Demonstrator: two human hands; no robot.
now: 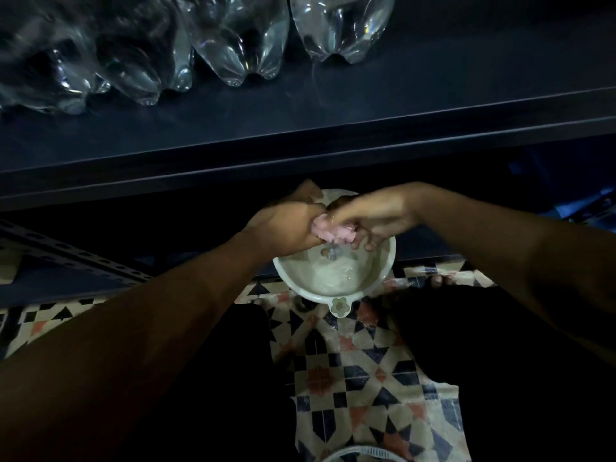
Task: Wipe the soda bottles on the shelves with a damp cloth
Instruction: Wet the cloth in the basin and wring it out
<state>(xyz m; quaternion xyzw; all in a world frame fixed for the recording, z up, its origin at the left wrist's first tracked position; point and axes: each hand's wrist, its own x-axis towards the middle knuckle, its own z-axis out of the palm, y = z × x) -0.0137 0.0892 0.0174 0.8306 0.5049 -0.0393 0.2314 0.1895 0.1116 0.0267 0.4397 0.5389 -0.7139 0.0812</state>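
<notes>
1. At 9 o'clock, a perforated metal rail runs at a slant below the shelf. It is dim there and I can make out little else.
2. From 10 to 12 o'clock, the clear soda bottles stand in a row on the dark shelf, their lobed bases towards me. Those on the left are blurred, and the rightmost one stands slightly apart from the others.
3. Just above centre, my left hand is clenched round one end of the pink cloth, knuckles up.
4. The pink cloth is bunched into a short wad between my two hands and held over the basin, not resting in it.
5. My right hand, just right of centre, grasps the other end of the cloth with its fingers curled under the wad.
6. Directly beneath my hands, the white plastic basin sits on the floor and holds a little water. The water is ruffled under the cloth. A flower-shaped tab sticks out from the rim at 6 o'clock.
7. From centre to 5 o'clock, the patterned tile floor shows navy, cream and red shapes.
</notes>
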